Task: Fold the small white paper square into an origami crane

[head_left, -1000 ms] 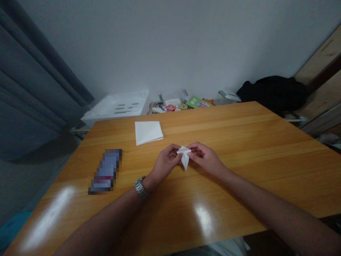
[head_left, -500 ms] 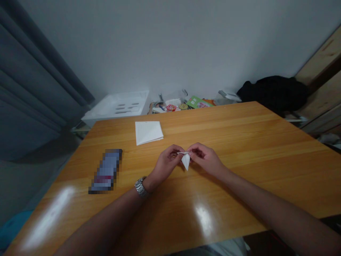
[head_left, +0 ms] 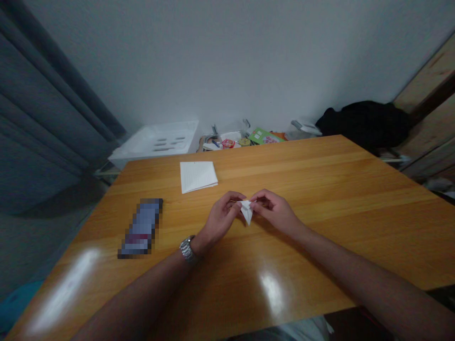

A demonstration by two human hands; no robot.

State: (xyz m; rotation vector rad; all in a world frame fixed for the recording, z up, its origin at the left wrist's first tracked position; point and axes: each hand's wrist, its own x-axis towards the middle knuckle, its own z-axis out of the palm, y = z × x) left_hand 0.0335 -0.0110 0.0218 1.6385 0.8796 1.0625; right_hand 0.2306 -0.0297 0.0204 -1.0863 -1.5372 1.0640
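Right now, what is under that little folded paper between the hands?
The wooden table shows around the folded paper. Anything directly beneath is covered by the paper itself and partly by the left hand and right hand.

A silver metal watch [head_left: 187,248] circles the left wrist [head_left: 199,245], its bracelet built of wide, shiny links; the dial I can't make out from here. Both forearms [head_left: 341,253] are bare, and so are the hands [head_left: 279,214]. Some whitish-grey cloth [head_left: 307,328] shows around the lap, the garment's shape unclear.
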